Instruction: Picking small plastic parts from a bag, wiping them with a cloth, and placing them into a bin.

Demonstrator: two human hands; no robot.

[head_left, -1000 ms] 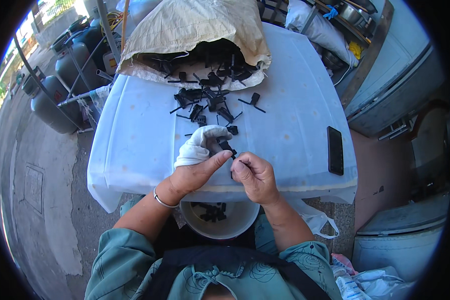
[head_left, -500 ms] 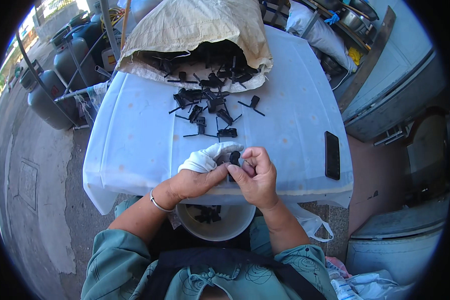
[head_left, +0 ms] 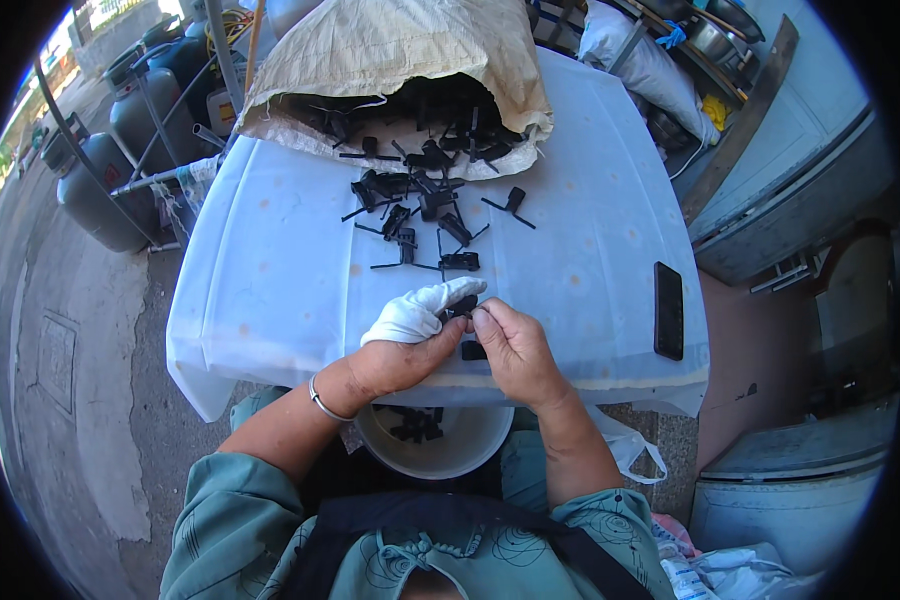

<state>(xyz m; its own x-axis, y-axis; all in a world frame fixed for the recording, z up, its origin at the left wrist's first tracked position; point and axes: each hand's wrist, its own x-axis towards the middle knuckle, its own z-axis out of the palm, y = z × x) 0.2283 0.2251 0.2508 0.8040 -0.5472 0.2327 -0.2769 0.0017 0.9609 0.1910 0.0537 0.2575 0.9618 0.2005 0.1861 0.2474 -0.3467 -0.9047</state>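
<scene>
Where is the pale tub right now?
In the head view, the pale tub is at lower centre, just below the table's near edge, with black parts toward its left side.

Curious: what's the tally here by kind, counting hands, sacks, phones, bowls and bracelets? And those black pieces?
Left hand and right hand: 2
Sack: 1
Phone: 1
Bowl: 1
Bracelet: 1
Total: 6
Black pieces: too heaped to count, so left out.
</scene>
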